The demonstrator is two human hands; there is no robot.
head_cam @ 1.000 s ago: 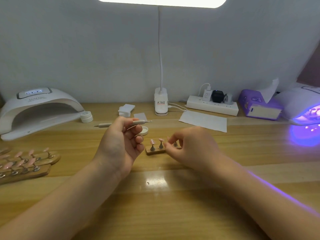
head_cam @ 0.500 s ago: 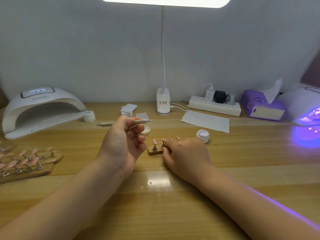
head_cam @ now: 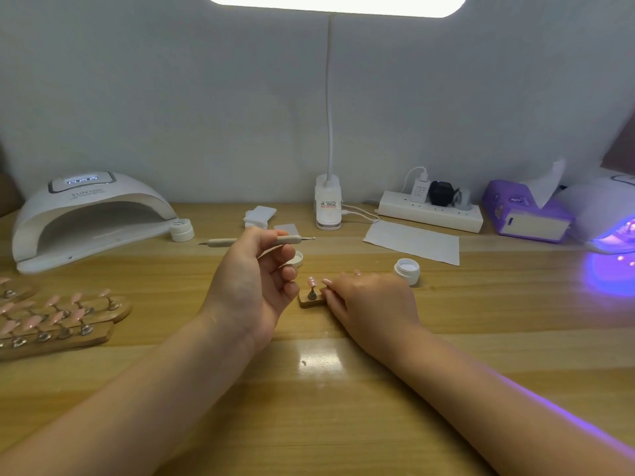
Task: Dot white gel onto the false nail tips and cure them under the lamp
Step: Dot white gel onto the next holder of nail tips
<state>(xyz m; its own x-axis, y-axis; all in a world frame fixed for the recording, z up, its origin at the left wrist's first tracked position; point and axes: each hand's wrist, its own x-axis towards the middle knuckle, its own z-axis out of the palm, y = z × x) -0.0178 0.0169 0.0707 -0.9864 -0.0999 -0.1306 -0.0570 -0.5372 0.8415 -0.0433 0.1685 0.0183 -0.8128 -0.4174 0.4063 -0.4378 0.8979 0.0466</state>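
Nail tips (head_cam: 312, 282) on glossy wooden desk (head_cam: 343, 407) against grey wall (head_cam: 171, 97)

The left hand (head_cam: 254, 286) holds a dotting tool (head_cam: 256, 240) level; the right hand (head_cam: 371, 304) grips the nail stand (head_cam: 309, 300).

I see a small wooden stand (head_cam: 307, 301) at the table's centre, one pink nail tip (head_cam: 312, 282) upright on it, white-dotted. The open white gel jar (head_cam: 407, 269) sits right of it, the lit lamp (head_cam: 610, 214) far right.
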